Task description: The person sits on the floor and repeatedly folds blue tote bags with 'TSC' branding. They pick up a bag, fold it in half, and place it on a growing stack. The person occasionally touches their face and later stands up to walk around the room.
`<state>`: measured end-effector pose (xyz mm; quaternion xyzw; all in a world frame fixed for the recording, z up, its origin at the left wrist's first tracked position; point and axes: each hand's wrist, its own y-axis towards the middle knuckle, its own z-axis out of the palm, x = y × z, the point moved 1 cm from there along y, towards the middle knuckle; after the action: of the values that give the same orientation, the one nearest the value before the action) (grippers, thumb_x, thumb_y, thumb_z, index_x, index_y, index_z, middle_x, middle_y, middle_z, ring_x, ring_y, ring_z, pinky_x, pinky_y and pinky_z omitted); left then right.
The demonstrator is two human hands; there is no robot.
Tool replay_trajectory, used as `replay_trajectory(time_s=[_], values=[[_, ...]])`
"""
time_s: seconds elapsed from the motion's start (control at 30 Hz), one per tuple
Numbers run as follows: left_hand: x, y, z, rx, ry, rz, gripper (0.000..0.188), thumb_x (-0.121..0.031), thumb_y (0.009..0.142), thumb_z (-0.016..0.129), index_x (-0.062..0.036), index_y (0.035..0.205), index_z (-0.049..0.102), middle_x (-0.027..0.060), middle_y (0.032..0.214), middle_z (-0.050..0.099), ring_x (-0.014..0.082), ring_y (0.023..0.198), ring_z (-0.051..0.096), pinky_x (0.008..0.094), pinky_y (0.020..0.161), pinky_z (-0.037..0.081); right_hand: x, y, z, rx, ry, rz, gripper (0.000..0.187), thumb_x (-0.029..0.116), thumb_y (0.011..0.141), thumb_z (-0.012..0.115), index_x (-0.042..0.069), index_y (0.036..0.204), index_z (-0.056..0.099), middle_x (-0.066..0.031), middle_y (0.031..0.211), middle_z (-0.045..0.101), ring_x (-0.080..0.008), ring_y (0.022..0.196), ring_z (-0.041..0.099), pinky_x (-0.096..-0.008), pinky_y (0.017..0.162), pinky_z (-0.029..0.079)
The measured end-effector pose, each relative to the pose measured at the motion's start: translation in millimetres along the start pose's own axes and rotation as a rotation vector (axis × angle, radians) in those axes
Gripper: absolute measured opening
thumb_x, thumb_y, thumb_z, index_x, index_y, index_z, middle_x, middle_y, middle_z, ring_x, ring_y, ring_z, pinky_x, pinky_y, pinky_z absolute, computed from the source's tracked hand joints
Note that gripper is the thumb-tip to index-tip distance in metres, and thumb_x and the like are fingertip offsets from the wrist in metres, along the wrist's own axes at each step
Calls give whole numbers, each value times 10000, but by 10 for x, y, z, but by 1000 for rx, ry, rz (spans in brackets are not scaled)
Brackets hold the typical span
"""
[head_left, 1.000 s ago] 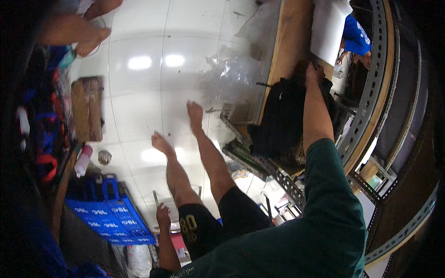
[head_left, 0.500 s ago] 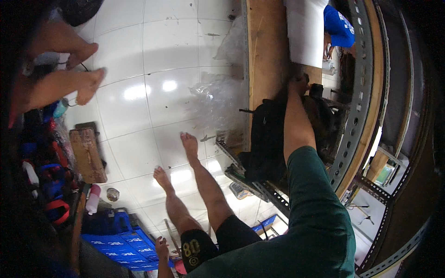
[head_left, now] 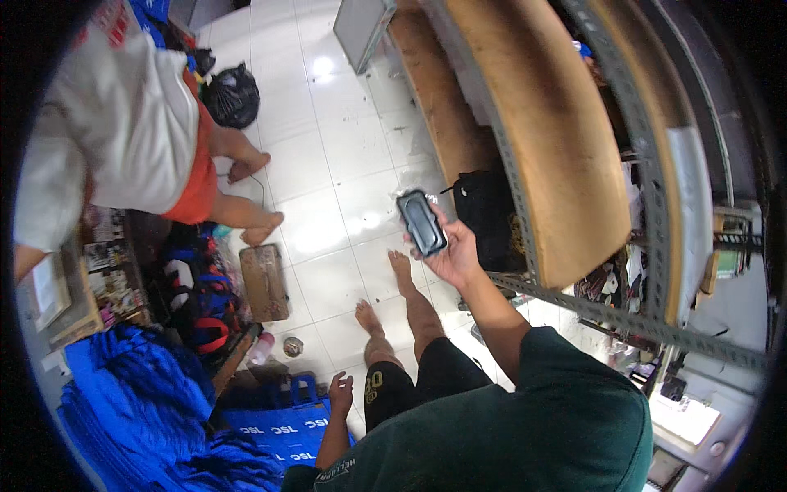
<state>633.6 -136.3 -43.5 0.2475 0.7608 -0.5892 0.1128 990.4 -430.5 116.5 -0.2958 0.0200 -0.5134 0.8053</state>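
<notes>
In my right hand (head_left: 456,256) is a small dark rectangular case (head_left: 424,223) with rounded corners and a shiny grey face. My fingers wrap its edges and hold it above the tiled floor, left of the shelf. My left hand (head_left: 340,394) hangs low beside my shorts, loosely curled with its fingers apart and nothing seen in it. A black bag (head_left: 484,217) sits on the lower shelf, close to the right hand.
Metal-framed shelving with wooden boards (head_left: 549,139) runs along the right. A person in a white top (head_left: 135,123) stands at the left, near a black plastic bag (head_left: 232,97). A wooden block (head_left: 264,283), a bottle (head_left: 262,348) and blue fabric (head_left: 131,410) lie lower left.
My right hand has come out of the shelf by the black bag and now holds the dark case over the floor. The view has swung, showing more of the other person.
</notes>
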Motion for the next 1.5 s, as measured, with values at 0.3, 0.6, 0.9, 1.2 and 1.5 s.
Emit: replay_trajectory(time_s=[0.3,0.6,0.9,1.2,1.5], values=[[-283,23,-259,112,263,173,440,-345,765,638,-54,1084,554,175,879,637,269,818,610,350,757,464,488,-2338,1118,331,-238,72,672,246,726,451,91,1358,281,-164,1216,498,-295,986,566,-426,782,492],[-1731,-316,367,451,754,398,487,-348,755,653,-31,1107,542,145,850,638,209,821,605,323,734,464,637,-4564,810,82,-229,-546,567,275,847,462,96,1353,279,-91,1279,441,-218,1009,540,-331,768,489],[-2470,-338,2251,726,1250,724,507,-400,763,615,-47,1118,536,181,969,625,285,901,605,348,817,456,837,-6685,-363,-965,-772,-1268,480,316,865,460,60,1266,403,-151,1120,547,-274,918,576,-385,776,478],[-2566,-1459,4271,871,1383,742,488,-347,782,641,-28,1132,524,151,926,624,208,782,608,309,687,479,618,-8111,-1217,-1354,-404,-1422,495,321,833,471,45,1242,424,-149,1100,560,-326,914,579,-455,773,477],[-2113,-954,6136,1151,1750,909,523,-354,727,604,-52,1145,525,170,1107,574,318,1052,532,382,871,415,460,-8958,-1628,-1129,250,-1693,511,326,802,481,31,1217,446,-147,1080,574,-378,910,581,-526,770,475]])
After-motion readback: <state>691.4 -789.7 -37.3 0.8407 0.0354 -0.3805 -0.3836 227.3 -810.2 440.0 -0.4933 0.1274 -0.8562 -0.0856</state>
